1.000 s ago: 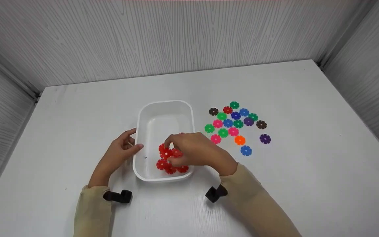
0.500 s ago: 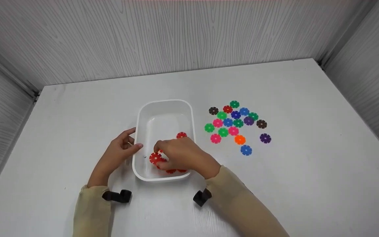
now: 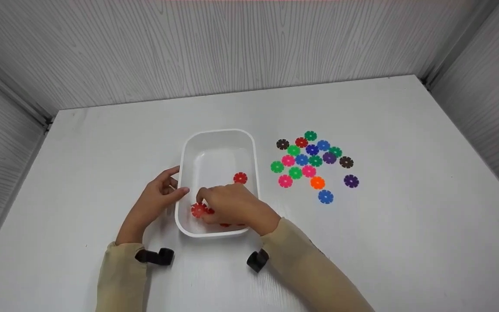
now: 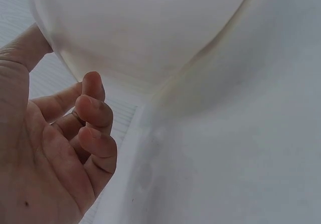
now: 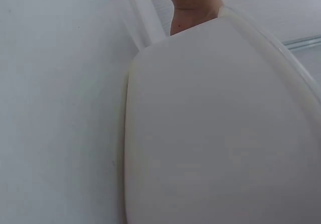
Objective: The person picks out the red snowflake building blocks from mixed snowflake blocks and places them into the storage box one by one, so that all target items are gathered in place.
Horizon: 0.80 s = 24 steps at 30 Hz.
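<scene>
A white plastic tub (image 3: 256, 173) sits on the table, with red snowflake discs at its near end. My left hand (image 3: 156, 199) grips the tub's left wall, thumb over the rim and fingers outside; in the left wrist view the outer fingers of the left hand (image 4: 65, 133) are curled beside the wall. My right hand (image 3: 232, 203) reaches inside, thumb and index finger pinching a red snowflake disc (image 3: 198, 210). More red discs are partly hidden under this hand, while one red disc (image 3: 240, 177) lies apart near the right wall. The right wrist view shows the tub's outer side (image 5: 215, 133).
Right of the tub, several loose discs lie on the table, among them an orange disc (image 3: 317, 183), a brown disc (image 3: 346, 162), a purple disc (image 3: 351, 181) and a blue disc (image 3: 325, 196). A wood-grained panel (image 3: 241, 47) stands behind the table.
My right hand has moved left inside the tub, and red discs have shifted left with it. One red disc near the right wall has come into view. The left hand stays put.
</scene>
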Each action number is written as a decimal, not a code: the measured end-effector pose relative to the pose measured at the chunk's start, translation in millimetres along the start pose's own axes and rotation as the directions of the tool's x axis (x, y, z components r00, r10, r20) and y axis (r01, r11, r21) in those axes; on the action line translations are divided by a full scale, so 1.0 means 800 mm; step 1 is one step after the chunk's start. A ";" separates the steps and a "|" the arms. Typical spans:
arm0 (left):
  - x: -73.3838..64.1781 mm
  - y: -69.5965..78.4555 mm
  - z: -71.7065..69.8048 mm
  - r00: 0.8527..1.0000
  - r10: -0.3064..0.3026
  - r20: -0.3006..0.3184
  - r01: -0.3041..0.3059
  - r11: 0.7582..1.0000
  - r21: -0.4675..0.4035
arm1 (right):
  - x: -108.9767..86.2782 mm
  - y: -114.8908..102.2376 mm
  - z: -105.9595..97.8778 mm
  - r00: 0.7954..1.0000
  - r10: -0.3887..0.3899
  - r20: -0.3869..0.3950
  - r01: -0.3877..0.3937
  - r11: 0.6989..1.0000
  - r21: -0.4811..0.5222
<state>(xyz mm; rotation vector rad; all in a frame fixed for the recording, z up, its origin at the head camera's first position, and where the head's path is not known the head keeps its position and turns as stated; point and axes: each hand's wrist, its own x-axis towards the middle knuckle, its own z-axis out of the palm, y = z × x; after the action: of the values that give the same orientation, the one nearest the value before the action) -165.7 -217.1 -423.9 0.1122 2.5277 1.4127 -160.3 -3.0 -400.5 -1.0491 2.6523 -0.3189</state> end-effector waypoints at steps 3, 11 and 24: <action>-0.001 0.002 0.000 1.000 -0.002 0.005 0.002 1.000 0.003 | 0.002 -0.001 0.002 1.000 -0.002 0.014 0.002 1.000 -0.009; -0.001 0.001 0.001 1.000 0.010 -0.001 -0.010 1.000 0.010 | -0.001 0.001 0.001 1.000 -0.014 0.017 0.014 0.999 0.040; 0.000 -0.001 0.001 1.000 0.024 0.001 -0.024 0.999 -0.027 | -0.004 0.006 -0.003 0.997 -0.039 -0.066 0.049 0.986 0.157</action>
<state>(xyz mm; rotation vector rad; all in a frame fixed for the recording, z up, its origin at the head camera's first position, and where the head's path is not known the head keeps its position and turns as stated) -165.4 -217.0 -425.0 0.1389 2.5133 1.4544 -161.8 3.0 -399.2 -1.0645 2.6099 -0.5717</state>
